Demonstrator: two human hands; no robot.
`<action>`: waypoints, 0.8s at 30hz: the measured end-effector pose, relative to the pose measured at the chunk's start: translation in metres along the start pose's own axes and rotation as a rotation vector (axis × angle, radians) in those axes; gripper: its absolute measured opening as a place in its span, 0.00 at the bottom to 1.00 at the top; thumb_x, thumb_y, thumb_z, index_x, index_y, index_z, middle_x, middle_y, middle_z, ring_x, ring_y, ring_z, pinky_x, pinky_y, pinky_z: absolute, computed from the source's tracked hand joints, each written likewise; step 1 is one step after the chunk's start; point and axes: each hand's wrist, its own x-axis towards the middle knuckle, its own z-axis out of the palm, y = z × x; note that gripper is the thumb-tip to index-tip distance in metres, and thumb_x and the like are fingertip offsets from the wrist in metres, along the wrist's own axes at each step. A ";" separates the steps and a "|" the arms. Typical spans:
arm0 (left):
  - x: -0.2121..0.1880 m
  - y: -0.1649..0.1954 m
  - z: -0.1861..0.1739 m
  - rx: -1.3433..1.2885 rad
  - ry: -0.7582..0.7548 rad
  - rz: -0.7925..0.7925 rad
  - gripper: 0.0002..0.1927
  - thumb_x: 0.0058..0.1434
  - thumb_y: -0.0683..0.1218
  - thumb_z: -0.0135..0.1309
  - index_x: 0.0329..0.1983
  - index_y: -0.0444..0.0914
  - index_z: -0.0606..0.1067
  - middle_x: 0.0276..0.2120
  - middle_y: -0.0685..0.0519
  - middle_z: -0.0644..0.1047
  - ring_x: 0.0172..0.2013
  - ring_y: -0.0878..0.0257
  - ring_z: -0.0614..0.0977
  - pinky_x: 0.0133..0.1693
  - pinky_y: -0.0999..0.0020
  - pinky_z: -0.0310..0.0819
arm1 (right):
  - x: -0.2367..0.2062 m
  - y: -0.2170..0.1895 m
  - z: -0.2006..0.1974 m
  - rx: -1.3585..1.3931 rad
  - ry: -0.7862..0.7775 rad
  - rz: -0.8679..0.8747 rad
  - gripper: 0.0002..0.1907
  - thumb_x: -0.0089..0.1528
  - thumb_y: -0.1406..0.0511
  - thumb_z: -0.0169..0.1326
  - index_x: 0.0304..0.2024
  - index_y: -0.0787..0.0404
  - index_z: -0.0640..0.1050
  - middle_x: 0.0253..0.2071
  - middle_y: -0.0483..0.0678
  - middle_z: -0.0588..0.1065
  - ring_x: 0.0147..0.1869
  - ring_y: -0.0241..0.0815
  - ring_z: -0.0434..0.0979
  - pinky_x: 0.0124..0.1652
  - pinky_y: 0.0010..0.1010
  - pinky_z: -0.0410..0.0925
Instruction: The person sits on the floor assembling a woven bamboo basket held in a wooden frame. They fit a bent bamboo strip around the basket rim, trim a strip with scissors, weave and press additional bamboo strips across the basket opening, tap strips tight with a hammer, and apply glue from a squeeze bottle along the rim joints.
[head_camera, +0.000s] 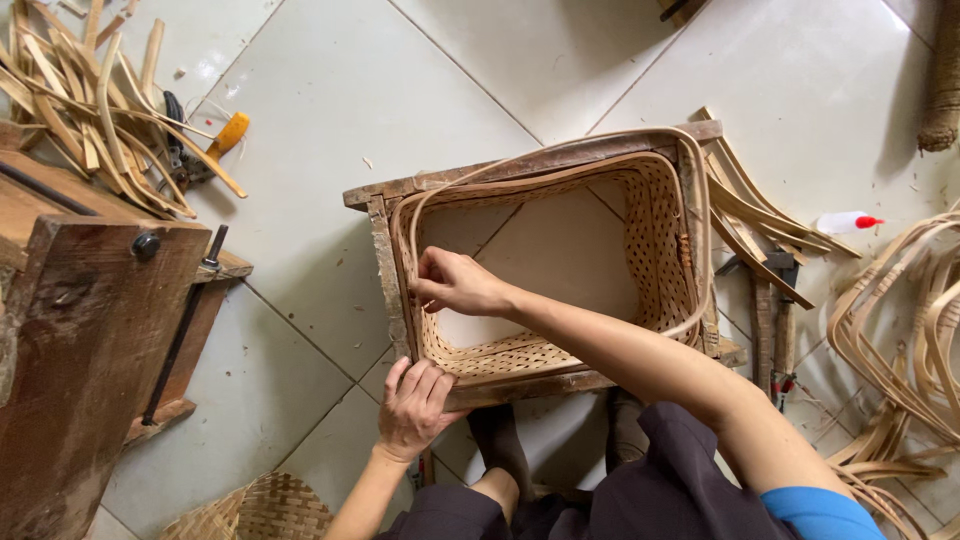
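Note:
A woven bamboo basket (660, 230) without a bottom sits inside a rough wooden frame (520, 165) on the tiled floor. A loose bamboo rim strip (706, 210) loops around its top edge. My right hand (455, 282) reaches across and pinches the strip at the basket's left rim. My left hand (412, 408) lies on the frame's near left corner, fingers curled over the wood.
A heavy wooden bench (90, 330) with a metal rod stands at the left, a pile of bamboo strips (90, 110) behind it. Bent bamboo hoops (900, 330) and a small white bottle (845, 222) lie at the right. Another woven piece (250, 510) is near my knee.

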 end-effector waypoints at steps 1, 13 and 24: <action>0.000 0.002 0.000 -0.005 -0.006 -0.006 0.29 0.45 0.64 0.67 0.44 0.43 0.78 0.40 0.58 0.77 0.51 0.61 0.76 0.64 0.53 0.56 | -0.002 0.003 -0.002 0.075 -0.009 0.009 0.14 0.69 0.59 0.51 0.42 0.65 0.69 0.40 0.56 0.79 0.44 0.41 0.84 0.44 0.32 0.81; 0.003 -0.006 -0.014 -0.035 0.002 0.000 0.28 0.48 0.65 0.66 0.40 0.42 0.77 0.35 0.56 0.75 0.46 0.60 0.77 0.57 0.56 0.62 | 0.001 -0.015 0.018 -0.127 0.112 -0.059 0.16 0.67 0.59 0.55 0.43 0.66 0.73 0.38 0.57 0.82 0.42 0.44 0.84 0.42 0.39 0.78; -0.013 -0.022 0.012 -0.038 -0.029 0.002 0.31 0.42 0.68 0.67 0.40 0.43 0.78 0.36 0.55 0.77 0.45 0.59 0.77 0.56 0.56 0.61 | -0.179 -0.034 -0.170 -0.693 0.942 -0.144 0.21 0.63 0.64 0.57 0.55 0.69 0.70 0.49 0.58 0.74 0.45 0.45 0.78 0.38 0.31 0.77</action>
